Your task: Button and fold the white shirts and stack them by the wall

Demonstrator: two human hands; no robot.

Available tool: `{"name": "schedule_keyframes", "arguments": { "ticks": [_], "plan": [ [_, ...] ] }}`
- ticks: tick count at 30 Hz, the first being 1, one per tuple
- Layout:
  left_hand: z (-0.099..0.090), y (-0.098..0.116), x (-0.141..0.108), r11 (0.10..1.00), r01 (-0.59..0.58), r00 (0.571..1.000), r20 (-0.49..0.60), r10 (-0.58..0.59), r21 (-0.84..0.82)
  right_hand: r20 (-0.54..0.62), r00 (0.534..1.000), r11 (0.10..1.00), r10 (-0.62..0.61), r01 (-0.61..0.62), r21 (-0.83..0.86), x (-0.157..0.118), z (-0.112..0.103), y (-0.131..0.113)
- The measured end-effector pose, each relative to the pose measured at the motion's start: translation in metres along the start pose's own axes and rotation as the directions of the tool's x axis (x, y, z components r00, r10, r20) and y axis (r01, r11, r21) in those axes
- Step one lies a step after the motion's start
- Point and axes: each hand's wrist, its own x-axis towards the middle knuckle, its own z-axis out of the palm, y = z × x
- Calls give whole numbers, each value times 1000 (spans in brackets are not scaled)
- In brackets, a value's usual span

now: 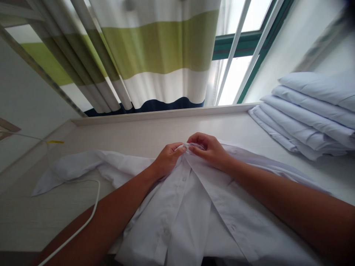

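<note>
A white button-up shirt (191,207) lies spread over the pale surface, its front edges parting below the collar and its lower part reaching the near edge. My left hand (168,159) pinches the shirt at the top of its front, by the collar. Close against it, my right hand (209,149) grips the other side of the same spot, thumb and fingers pressed together. The fingertips hide most of what they hold there. One sleeve (74,168) stretches out to the left.
Several folded white garments (313,111) are stacked at the right. A white cord (98,188) runs across the left side and over my left forearm. Behind the pale surface (133,135) stand a raised ledge, a striped curtain (163,48) and a window with bars (235,48).
</note>
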Motion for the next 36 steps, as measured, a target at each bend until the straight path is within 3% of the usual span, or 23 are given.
{"name": "schedule_keyframes", "arguments": {
  "ticks": [5, 15, 28, 36],
  "plan": [
    [-1, -1, 1, 999, -16, 999, -48, 18, 51, -6, 999, 982, 32, -33, -186, 0, -1, -1],
    [1, 4, -2, 992, -59, 997, -45, 64, 108, 23, 998, 989, 62, -58, -137, 0, 0, -6],
    [-4, 3, -1, 983, -95, 995, 28, 91, 158, -14, 1000, 940, -28, 21, -342, -4, 8, -7],
    [-4, 6, -2, 956, -103, 995, 34, 97, 274, 28, 998, 941, -49, 55, -335, -6, 9, -5]
  ]
}}
